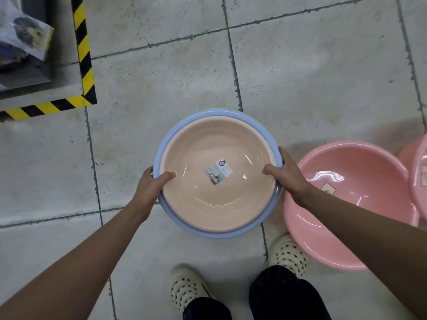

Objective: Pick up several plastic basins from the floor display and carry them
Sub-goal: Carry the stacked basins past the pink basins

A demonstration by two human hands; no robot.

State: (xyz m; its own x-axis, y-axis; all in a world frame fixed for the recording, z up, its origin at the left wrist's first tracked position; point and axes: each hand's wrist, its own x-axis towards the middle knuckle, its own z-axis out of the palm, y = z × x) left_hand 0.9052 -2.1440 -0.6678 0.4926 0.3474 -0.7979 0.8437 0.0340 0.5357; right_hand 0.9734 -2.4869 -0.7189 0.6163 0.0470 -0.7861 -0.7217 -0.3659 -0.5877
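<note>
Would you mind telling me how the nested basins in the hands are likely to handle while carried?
The beige basin sits loosely inside the blue basin, so it may shift if tilted. Both look like thin, empty plastic, so probably light with slightly flexible rims. The glossy surfaces could be slippery, though the left hand and right hand hook thumbs over opposite rims, which should steady them.

No legible text on the peach basin's label

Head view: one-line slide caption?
Both hands grip a peach plastic basin nested in a blue plastic basin; pink plastic basins alongside.
</note>
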